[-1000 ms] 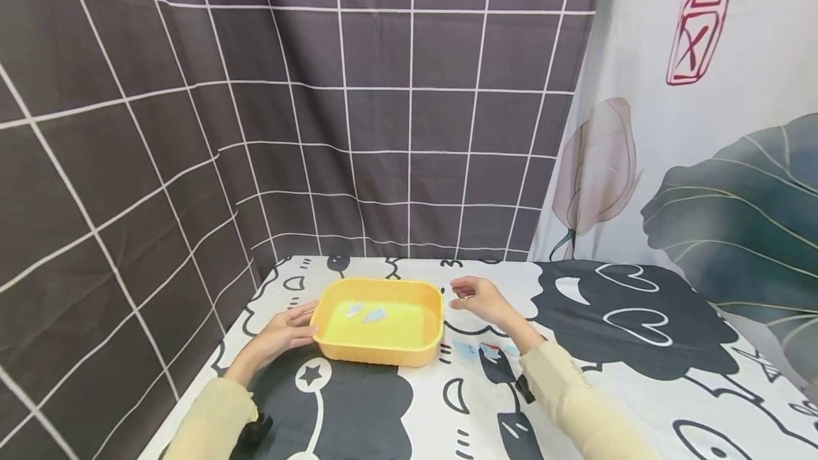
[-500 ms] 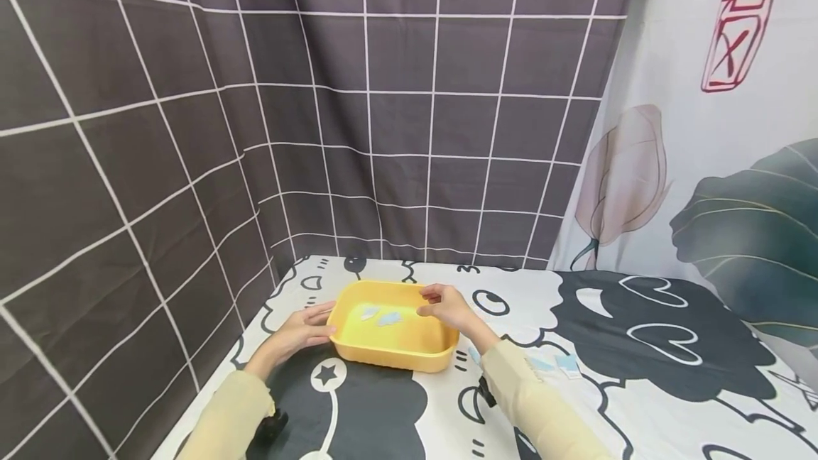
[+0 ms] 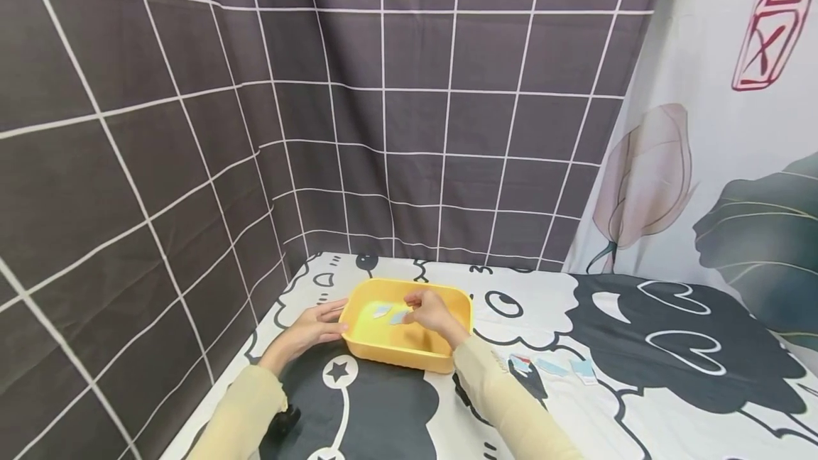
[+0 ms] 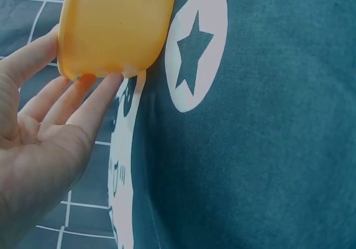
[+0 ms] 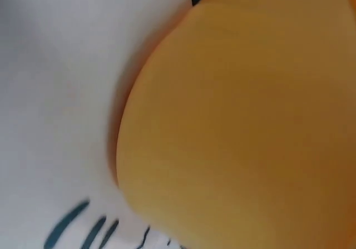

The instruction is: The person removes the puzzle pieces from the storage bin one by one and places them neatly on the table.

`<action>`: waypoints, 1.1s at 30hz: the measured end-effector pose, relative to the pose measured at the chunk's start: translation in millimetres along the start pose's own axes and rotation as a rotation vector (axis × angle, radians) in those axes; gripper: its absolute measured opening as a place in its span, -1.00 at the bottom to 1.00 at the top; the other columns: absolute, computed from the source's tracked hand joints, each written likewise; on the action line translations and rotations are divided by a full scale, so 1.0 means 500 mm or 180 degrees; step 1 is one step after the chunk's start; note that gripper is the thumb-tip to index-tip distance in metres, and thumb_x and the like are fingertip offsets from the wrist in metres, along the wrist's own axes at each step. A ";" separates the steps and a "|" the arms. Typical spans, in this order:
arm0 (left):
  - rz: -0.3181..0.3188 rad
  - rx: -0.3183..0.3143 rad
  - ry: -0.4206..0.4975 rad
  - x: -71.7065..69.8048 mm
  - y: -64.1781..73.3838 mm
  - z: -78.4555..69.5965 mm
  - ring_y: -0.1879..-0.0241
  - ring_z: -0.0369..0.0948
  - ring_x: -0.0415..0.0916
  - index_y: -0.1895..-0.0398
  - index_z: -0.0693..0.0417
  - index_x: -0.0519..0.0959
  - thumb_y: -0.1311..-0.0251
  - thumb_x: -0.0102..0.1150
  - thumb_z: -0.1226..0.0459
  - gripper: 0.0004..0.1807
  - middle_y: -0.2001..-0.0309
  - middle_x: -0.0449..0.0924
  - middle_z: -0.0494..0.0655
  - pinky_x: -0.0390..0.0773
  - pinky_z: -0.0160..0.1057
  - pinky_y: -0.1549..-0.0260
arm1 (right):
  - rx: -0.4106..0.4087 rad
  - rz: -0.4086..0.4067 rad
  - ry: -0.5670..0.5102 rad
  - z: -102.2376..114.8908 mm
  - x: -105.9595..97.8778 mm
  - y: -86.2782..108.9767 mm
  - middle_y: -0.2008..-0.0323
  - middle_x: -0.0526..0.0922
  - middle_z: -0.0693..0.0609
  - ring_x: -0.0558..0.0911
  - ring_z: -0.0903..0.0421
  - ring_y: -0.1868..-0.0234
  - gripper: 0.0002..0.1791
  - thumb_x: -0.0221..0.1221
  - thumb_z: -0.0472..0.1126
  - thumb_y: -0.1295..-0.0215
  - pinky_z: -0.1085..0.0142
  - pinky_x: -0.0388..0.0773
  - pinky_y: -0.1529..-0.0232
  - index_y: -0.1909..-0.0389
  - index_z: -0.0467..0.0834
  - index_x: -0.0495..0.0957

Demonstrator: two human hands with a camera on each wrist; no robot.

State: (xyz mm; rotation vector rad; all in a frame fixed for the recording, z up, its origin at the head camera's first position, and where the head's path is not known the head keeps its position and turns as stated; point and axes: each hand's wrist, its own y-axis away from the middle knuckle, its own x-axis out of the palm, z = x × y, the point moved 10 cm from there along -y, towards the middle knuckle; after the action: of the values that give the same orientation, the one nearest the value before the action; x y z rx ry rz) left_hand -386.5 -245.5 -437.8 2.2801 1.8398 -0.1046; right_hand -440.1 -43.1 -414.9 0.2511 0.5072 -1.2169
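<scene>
A yellow plastic basin (image 3: 402, 356) sits on the patterned cloth. My left hand (image 3: 309, 333) is at its left end, and in the left wrist view the fingertips (image 4: 115, 80) touch the basin wall, fingers nearly straight. My right hand (image 3: 429, 311) reaches over the right part of the basin, thumb and fingers apart. Just left of its fingertips, a light-blue flat piece (image 3: 398, 317) lies on the basin floor, partly covered; whether they touch cannot be told. A second pale piece (image 3: 382, 310) lies farther left. The right wrist view shows mostly the basin's outer wall (image 5: 233, 121).
To the right of the basin, several light-blue pieces lie on the cloth, among them a flat one (image 3: 583, 370) and one with red on it (image 3: 520, 361). A grey grid curtain (image 3: 422, 126) hangs behind and at left; a white floral curtain (image 3: 722, 140) hangs at right.
My right hand has moved left from beyond the basin's right rim to over its inside, near the light-blue piece. The left hand stays at the basin. The head view has turned slightly left.
</scene>
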 end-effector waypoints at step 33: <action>-0.0131 -0.0120 0.0051 -0.003 -0.008 0.006 -0.18 0.11 0.53 -0.46 0.36 0.11 -0.23 0.17 0.45 -0.25 -0.40 0.17 0.42 0.67 -0.15 -0.08 | 0.0245 0.0124 0.0202 -0.057 0.048 -0.045 0.26 0.73 -0.14 0.55 0.20 0.33 -0.65 0.35 -0.58 0.17 0.56 0.48 0.40 0.26 -0.34 0.65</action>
State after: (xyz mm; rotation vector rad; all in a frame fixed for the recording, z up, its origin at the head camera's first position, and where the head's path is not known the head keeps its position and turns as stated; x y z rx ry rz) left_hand -390.3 -246.7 -440.8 2.2250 1.8807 -0.0579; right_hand -462.0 -57.9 -449.4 0.3643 0.5088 -1.1948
